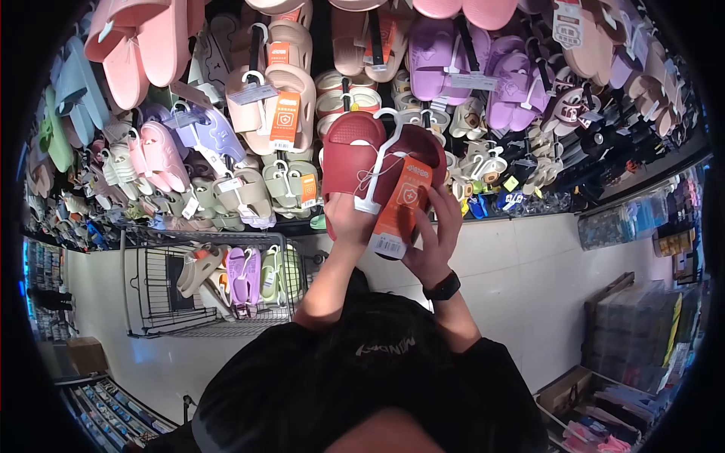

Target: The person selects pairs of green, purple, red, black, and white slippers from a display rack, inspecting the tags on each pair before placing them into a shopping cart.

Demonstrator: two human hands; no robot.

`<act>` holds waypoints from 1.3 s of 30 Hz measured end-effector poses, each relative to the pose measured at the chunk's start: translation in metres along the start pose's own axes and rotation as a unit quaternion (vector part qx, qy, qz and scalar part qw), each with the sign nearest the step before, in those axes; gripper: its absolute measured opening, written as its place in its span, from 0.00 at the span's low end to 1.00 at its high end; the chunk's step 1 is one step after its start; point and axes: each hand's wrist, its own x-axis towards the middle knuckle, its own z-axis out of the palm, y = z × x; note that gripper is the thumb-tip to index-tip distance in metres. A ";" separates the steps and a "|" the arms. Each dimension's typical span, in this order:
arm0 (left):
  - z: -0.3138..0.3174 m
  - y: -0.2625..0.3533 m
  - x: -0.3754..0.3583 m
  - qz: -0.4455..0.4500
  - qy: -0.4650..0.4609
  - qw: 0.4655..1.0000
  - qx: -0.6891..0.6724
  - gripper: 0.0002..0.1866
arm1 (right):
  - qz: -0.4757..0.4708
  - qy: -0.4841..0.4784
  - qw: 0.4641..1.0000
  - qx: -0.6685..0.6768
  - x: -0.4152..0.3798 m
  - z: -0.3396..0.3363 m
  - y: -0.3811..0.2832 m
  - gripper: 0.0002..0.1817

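Observation:
A pair of dark red slippers [351, 162] on a white plastic hanger [389, 140] is held up in front of the display rack. My left hand [350, 219] is closed on the lower part of the left slipper. At the right slipper, my right hand [438, 230] has its fingers along the edge, beside an orange tag [408, 200] with a barcode at its lower end. A thin string is tied round the hanger. The fingertips of my left hand are hidden behind the slippers.
Hanging slippers in purple [438, 64], pink [161, 157] and beige fill the rack ahead. A wire cart [140, 302] with several pairs stands at the left. Stacked clear bins [627, 325] are at the right, with shelves at both lower corners.

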 end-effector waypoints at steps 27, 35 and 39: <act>-0.199 -0.018 -0.031 0.029 -0.256 0.965 -0.043 0.14 | 0.528 0.021 0.732 0.429 -0.074 -0.005 -0.111 0.06; -0.342 -0.148 -0.053 -0.083 -0.276 0.956 -0.060 0.09 | 0.585 -0.070 0.600 0.542 -0.100 0.075 -0.279 0.03; -0.396 -0.162 -0.058 -0.139 -0.236 0.960 -0.057 0.11 | 0.579 -0.109 0.582 0.560 -0.107 0.099 -0.323 0.04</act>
